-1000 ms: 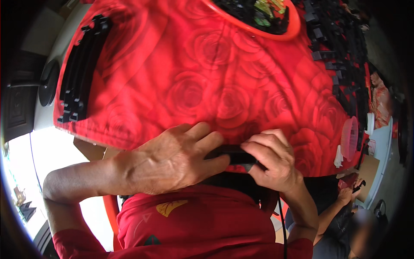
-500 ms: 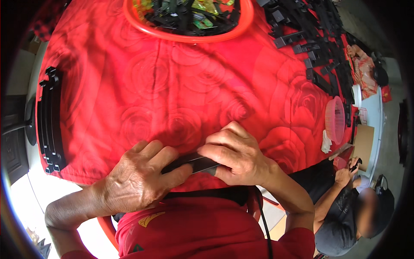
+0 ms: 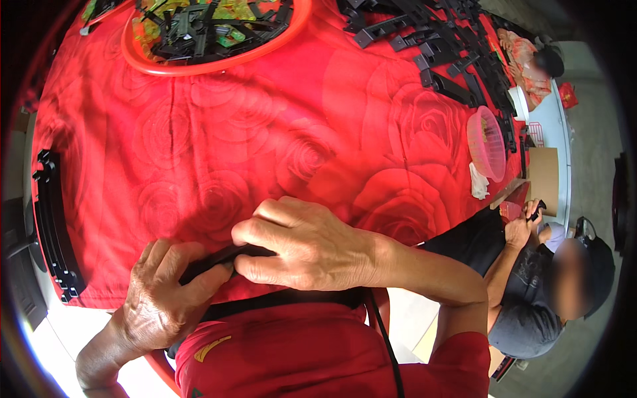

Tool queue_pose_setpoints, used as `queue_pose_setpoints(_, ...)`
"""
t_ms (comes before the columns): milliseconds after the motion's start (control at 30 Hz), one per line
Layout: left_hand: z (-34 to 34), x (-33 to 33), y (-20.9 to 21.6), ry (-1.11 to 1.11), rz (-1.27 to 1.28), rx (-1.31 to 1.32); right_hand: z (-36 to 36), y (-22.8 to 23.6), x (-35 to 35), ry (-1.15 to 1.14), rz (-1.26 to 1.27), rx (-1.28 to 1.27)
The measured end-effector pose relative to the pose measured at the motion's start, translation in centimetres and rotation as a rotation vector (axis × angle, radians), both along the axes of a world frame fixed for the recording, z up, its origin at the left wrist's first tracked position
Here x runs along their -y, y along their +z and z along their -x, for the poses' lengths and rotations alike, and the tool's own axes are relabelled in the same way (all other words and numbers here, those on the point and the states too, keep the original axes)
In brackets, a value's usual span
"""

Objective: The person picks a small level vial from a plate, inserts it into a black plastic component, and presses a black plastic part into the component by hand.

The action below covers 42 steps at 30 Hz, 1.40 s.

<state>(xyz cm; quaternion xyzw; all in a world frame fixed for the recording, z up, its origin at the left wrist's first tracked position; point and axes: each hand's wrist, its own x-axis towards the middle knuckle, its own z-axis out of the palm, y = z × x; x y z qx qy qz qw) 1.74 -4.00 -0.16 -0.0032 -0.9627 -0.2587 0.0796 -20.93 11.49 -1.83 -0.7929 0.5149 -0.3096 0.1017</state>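
My left hand (image 3: 162, 292) is closed on one end of a narrow, dark strip-shaped piece (image 3: 211, 260), low over the table's near edge. Thumb and fingers of my right hand (image 3: 302, 245) pinch the other end from the right. Only a short dark stretch shows between the hands; the fingers cover the rest, so its full shape cannot be made out. Several long black plastic strips (image 3: 54, 229) lie side by side along the table's left edge, beyond my left hand.
A red tablecloth with roses (image 3: 298, 156) covers the table. A red basin (image 3: 182, 71) of black and yellow-green pieces stands at the back; black plastic parts (image 3: 438, 50) pile at back right. Near a pink plastic bowl (image 3: 499, 159) lies white tissue (image 3: 478, 182). Two people (image 3: 527, 312) work at right.
The view has swung, so the basin and bowl appear farther left. My right hand has come closer to my left along the dark piece; both hands still grip it.
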Motion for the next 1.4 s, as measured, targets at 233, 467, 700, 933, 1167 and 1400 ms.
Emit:
queue_pose_setpoints(233,-0.1,-0.1,-1.0,-0.008,-0.053,-0.050,0.4,0.3,0.6,0.043,-0.115,0.074)
queue_pose_setpoints(467,-0.1,0.1,-1.3,-0.036,-0.016,-0.093,0.3,-0.3,1.0,0.071,-0.093,0.115)
queue_pose_setpoints(700,-0.2,0.7,-1.3,0.015,-0.056,-0.053,1.7,0.1,1.5,0.111,-0.108,0.107)
queue_pose_setpoints(933,-0.4,0.7,-2.0,-0.053,-0.097,-0.162,1.4,0.5,1.0,0.046,-0.164,0.135)
queue_pose_setpoints(1167,-0.7,1.0,-1.8,-0.062,-0.073,-0.134,1.3,0.7,1.5,0.079,-0.154,0.072)
queue_pose_setpoints(1400,-1.4,0.7,-1.8,0.002,-0.069,-0.146,0.7,1.2,1.4,0.013,-0.127,-0.027)
